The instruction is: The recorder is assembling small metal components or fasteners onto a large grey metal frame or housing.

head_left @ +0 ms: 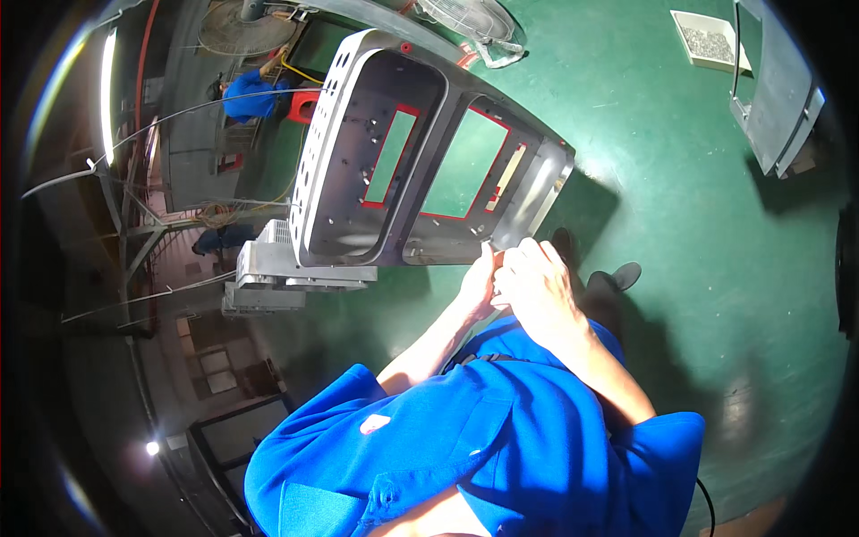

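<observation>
Curling inward beside the grey housing (428, 166), my fingers (532, 259) hide any grip. Red edging (445, 217) already rings its windows (470, 159); remainder unclear.

So it's a head-worn fisheye, left one of a side-by-side pair, pointed steeply down the wearer's front. The blue shirt (537, 430) is super close, filling bottom center; left hand (479, 285) and right hand (539, 291) sit mid-frame, a bit farther out. Green floor (707, 295) lies way below, right side. Corners go black.
</observation>
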Demonstrator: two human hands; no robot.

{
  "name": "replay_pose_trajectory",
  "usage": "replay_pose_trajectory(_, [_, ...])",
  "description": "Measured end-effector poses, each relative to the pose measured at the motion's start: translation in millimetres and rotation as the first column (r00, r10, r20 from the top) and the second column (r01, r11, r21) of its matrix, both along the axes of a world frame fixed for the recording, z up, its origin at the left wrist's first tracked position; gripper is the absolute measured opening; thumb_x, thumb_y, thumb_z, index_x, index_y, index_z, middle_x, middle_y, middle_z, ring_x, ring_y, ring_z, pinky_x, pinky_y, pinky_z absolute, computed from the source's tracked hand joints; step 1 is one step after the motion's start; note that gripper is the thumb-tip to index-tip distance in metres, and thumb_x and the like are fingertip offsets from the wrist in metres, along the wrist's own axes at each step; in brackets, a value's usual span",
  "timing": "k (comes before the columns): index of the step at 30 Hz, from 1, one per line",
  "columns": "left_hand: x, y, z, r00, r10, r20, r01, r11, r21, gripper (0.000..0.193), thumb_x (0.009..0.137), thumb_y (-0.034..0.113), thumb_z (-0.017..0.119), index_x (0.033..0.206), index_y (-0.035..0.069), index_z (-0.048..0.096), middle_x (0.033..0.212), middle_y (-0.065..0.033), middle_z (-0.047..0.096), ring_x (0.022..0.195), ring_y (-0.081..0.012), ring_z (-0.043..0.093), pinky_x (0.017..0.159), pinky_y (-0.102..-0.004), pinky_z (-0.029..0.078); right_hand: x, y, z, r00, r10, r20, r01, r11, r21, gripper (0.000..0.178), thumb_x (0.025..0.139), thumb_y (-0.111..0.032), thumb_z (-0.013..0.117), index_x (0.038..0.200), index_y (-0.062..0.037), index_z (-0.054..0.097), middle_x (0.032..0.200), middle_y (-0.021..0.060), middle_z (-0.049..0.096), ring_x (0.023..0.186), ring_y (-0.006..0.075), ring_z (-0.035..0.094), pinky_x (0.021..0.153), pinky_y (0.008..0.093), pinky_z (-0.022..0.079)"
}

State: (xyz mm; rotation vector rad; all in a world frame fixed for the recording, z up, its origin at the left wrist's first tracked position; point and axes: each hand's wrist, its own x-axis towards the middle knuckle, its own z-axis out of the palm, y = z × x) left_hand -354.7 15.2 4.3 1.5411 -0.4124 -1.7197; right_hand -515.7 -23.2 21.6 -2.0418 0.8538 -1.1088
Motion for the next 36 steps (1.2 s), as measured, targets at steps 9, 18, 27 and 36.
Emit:
replay_pose_trajectory(9, [-40.9,-26.5,29.1,0.995,0.052,-0.09,-0.052,0.999,0.003,0.047,0.095,0.048,0.036,0.09,0.006,0.055,0.055,-0.0002,0.046,0.034,-0.0056,0.032,0.031,-0.0204,0.02,-32.3,-22.8,16.6,0.997,-0.052,0.056,0.056,0.995,-0.087,0.017,0.063,-0.014,0.068,0.069,-0.0054,0.054,0.07,0.0061,0.051,0.07,0.0221,0.052,0.066,0.035,0.043])
replay_pose_trajectory(18, [25.9,-96.7,105.2,0.979,0.145,0.141,-0.082,0.921,-0.38,0.031,0.095,0.034,0.043,0.074,0.012,0.05,0.054,0.0037,0.038,0.042,-0.0035,0.026,0.035,-0.0172,0.021,25.5,-117.6,-21.2,0.749,-0.411,0.52,0.181,0.882,0.436,0.007,0.069,-0.006,0.067,0.074,-0.0062,0.062,0.066,0.0022,0.06,0.066,0.0152,0.055,0.061,0.0289,0.045])
replay_pose_trajectory(27, [120.7,-155.3,90.2,0.902,0.071,-0.425,-0.268,0.865,-0.423,0.022,0.092,0.019,0.045,0.086,0.0,0.054,0.065,-0.0015,0.039,0.045,-0.0065,0.03,0.034,-0.0192,0.019,105.2,-170.5,-34.6,0.678,-0.517,0.521,0.473,0.851,0.229,0.008,0.067,-0.009,0.07,0.073,-0.0092,0.066,0.073,-0.0008,0.064,0.072,0.0174,0.056,0.071,0.0305,0.044])
replay_pose_trajectory(36, [158.4,-165.2,58.1,0.756,-0.075,-0.65,-0.258,0.879,-0.401,0.017,0.091,0.014,0.042,0.089,0.0,0.051,0.066,-0.0017,0.039,0.048,-0.0078,0.033,0.036,-0.0226,0.021,145.4,-193.6,-46.1,0.635,-0.499,0.59,0.449,0.86,0.244,0.01,0.062,-0.014,0.07,0.07,-0.0099,0.067,0.067,0.0008,0.062,0.067,0.0188,0.057,0.068,0.0321,0.044])
